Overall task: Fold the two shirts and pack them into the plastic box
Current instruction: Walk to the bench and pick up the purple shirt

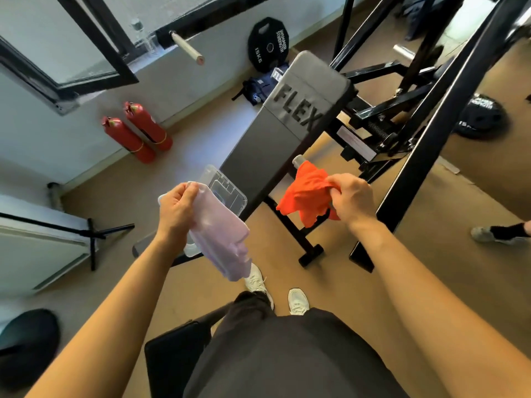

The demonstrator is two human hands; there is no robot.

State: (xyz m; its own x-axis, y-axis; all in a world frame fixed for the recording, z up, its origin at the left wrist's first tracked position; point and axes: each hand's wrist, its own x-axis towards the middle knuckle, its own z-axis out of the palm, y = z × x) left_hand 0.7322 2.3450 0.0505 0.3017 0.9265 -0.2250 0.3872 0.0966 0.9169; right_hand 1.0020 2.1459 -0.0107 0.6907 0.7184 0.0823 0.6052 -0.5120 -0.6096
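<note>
My left hand (176, 205) grips the upper edge of a clear plastic box (221, 239), held tilted in the air above the floor. A pale pink shirt shows through its wall. A clear ribbed plastic piece (228, 188), likely the lid, sticks out just behind the box. My right hand (352, 196) pinches a crumpled orange shirt (304, 193), which hangs loose beside the near end of the grey bench (258, 150).
The bench marked FLEX runs away from me in the middle. A black rack frame (425, 139) stands on the right, with another person's foot (500, 232) beyond it. Two red fire extinguishers (138, 136) and a weight plate (268, 45) lie by the wall. My own feet (297, 301) are below.
</note>
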